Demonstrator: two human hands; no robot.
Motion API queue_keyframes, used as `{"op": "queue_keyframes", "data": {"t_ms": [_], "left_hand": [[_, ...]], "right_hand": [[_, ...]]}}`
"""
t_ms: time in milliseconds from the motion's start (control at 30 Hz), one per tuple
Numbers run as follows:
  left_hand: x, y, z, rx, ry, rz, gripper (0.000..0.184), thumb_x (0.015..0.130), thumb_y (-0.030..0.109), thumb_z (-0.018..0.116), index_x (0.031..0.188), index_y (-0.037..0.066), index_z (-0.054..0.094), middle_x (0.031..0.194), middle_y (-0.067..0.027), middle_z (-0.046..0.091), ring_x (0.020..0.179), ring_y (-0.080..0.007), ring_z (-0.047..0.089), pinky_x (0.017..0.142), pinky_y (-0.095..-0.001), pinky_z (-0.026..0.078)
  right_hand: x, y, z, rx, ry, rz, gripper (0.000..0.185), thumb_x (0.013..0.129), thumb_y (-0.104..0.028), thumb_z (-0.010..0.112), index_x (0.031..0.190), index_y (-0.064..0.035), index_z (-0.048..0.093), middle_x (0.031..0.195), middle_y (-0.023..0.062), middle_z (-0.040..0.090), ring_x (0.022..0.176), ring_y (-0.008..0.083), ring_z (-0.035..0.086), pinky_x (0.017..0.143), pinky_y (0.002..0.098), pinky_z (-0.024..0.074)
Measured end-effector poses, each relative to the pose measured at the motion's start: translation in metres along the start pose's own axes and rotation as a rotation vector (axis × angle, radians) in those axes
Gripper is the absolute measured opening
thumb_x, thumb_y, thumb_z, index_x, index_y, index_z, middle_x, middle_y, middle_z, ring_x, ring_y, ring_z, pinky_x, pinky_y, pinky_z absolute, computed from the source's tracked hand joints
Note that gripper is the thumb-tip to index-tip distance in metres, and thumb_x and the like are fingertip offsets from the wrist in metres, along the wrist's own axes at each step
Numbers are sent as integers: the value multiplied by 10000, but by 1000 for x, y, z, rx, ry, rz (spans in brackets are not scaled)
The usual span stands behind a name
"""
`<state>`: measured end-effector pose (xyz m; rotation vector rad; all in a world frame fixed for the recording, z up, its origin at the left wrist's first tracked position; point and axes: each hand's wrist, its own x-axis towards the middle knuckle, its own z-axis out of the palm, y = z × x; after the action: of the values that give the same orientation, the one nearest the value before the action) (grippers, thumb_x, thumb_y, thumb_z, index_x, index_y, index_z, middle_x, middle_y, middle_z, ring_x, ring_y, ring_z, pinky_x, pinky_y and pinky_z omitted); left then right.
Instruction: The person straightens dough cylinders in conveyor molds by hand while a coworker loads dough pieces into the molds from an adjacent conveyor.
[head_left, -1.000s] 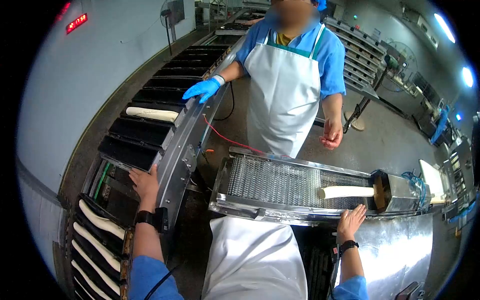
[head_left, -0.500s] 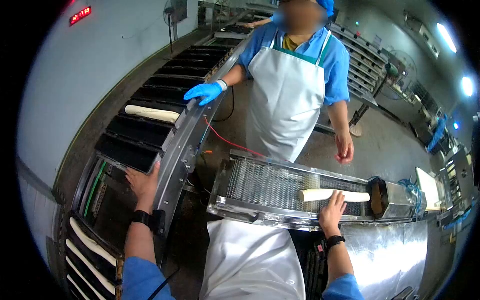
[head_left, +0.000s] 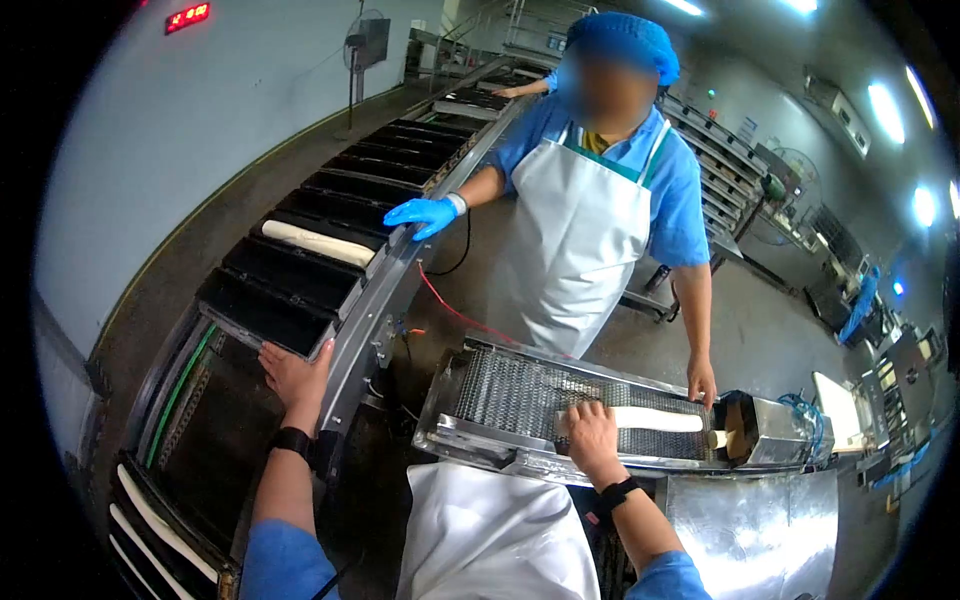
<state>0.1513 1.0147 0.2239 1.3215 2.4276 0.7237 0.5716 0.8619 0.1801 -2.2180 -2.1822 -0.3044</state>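
My left hand [head_left: 295, 380] rests against the near end of a long dark baking pan [head_left: 262, 312], fingers stretched and thumb apart. That pan lies on the left conveyor, its trough showing no dough. On the narrow wire-mesh conveyor [head_left: 510, 385], my right hand [head_left: 594, 440] is closed over the left end of a long pale dough log [head_left: 655, 419]. Its fingertips are bent over the dough, and the log lies lengthwise along the mesh. A short end of another dough piece [head_left: 718, 439] shows at the metal outlet on the right.
A co-worker in a white apron [head_left: 570, 240] stands across the mesh conveyor, one blue-gloved hand [head_left: 425, 214] on the left conveyor's rail, the other hand by the outlet [head_left: 790, 430]. One farther pan holds a dough log [head_left: 318, 243]. Pans with dough strips [head_left: 165, 525] sit lower left.
My right hand has moved left along the mesh conveyor onto the dough log's left end. Another dough end now shows at the outlet. The co-worker's bare hand has come down near the outlet.
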Motion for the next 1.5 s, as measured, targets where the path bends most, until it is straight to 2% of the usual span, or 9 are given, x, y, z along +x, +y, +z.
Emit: {"op": "queue_keyframes", "data": {"t_ms": [200, 267, 367, 533, 667, 867, 933, 1200, 1500], "left_hand": [[12, -5, 12, 21, 14, -18, 1200, 761, 638, 643, 1446, -112, 4, 1527, -300, 50, 1440, -383, 58, 1149, -510, 159], [8, -1, 6, 27, -8, -36, 1183, 775, 626, 636, 1447, -109, -4, 1526, -297, 50, 1440, -381, 56, 1156, -498, 147], [12, 1, 5, 47, -43, -54, 1183, 773, 619, 642, 1447, -107, -3, 1526, -297, 48, 1440, -380, 55, 1159, -495, 140], [11, 0, 7, 26, -27, -43, 1206, 759, 640, 644, 1446, -109, -6, 1522, -300, 65, 1440, -381, 55, 1163, -491, 132], [10, 8, 3, 127, -62, -27, 1208, 766, 664, 617, 1441, -121, -5, 1522, -301, 65, 1436, -391, 71, 1158, -493, 151], [8, 0, 3, 109, -47, 91, 1207, 769, 700, 577, 1432, -146, 28, 1513, -323, 74, 1426, -420, 77, 1143, -513, 179], [19, -8, 18, 123, -26, 71, 1219, 762, 723, 563, 1429, -152, 39, 1505, -333, 91, 1422, -426, 90, 1135, -525, 192], [23, -32, 36, 264, 84, 99, 1231, 742, 721, 595, 1399, -190, 91, 1493, -328, 154, 1408, -431, 148, 1117, -518, 237], [28, -32, 29, 177, 35, 148, 1243, 738, 731, 590, 1392, -204, 98, 1479, -353, 166, 1409, -413, 165, 1145, -462, 209]], "right_hand": [[33, 11, -17, 257, -71, 198, 498, 596, -280, 825, 989, -58, 616, 951, 192, 615, 867, 388, 623, 760, 437, 528], [64, 21, -59, 590, 165, 227, 304, 695, -102, 750, 958, -16, 623, 813, 124, 681, 744, 246, 662, 688, 362, 535], [101, 18, -176, 1193, 325, 213, 296, 729, -159, 737, 962, -9, 635, 872, 66, 668, 767, 163, 644, 660, 299, 532], [133, -33, -275, 1864, 317, -32, 354, 876, -269, 658, 1102, -9, 583, 997, 99, 653, 877, 205, 658, 819, 339, 535], [140, -97, -271, 2314, -161, -341, 410, 901, -253, 628, 1203, 3, 523, 1149, 144, 618, 1031, 214, 613, 963, 352, 467], [201, -58, -183, 2546, -123, -166, 397, 862, -192, 640, 1164, 8, 476, 1167, 193, 575, 1044, 277, 586, 1024, 417, 418], [186, -43, -207, 2511, 72, -59, 386, 867, -179, 640, 1162, 12, 479, 1104, 150, 602, 1015, 233, 594, 986, 403, 442], [49, 8, -86, 2130, -324, 256, 781, 820, -232, 706, 1416, 65, 296, 1236, 165, 559, 1151, 226, 540, 1051, 378, 395], [-110, 117, 1, 1033, -159, 744, 480, 839, -122, 634, 1272, 50, 520, 1185, 198, 610, 1090, 319, 591, 967, 361, 466]]}}
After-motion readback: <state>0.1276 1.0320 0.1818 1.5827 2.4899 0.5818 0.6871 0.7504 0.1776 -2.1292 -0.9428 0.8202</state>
